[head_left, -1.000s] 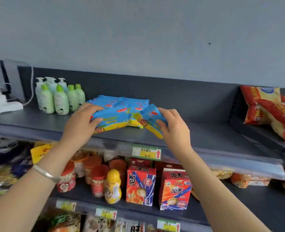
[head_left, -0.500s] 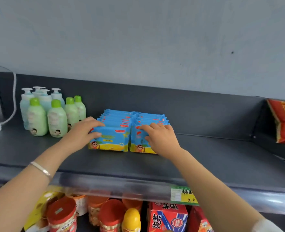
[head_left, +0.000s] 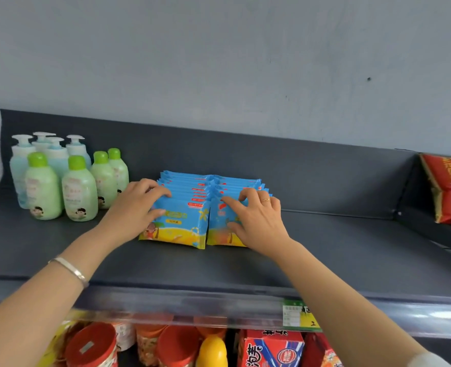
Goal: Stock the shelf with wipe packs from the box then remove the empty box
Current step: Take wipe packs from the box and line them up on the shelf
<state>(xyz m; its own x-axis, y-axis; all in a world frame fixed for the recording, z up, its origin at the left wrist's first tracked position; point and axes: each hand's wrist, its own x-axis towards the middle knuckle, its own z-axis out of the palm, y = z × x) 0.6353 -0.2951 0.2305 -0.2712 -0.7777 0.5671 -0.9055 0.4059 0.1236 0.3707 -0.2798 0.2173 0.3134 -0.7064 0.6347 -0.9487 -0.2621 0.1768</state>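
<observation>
Blue and yellow wipe packs stand upright in two rows side by side on the dark grey shelf [head_left: 325, 247]. My left hand [head_left: 133, 210] rests on the left row [head_left: 182, 226], fingers laid across the tops of the front packs and thumb against the front face. My right hand [head_left: 259, 221] touches the right row [head_left: 239, 181], with spread fingertips on the pack tops and the thumb on the front pack. The box is out of view.
Green and blue pump bottles [head_left: 80, 186] stand close to the left of the packs. A red snack bag [head_left: 449, 192] lies at the far right. Bare shelf stretches between them. Below are red-lidded jars [head_left: 92, 348], a yellow bottle [head_left: 211, 352] and red boxes [head_left: 272, 350].
A second ago both hands carried packs to the shelf. The packs now stand in their rows, and both hands have stayed on them, shifting slightly on the front packs.
</observation>
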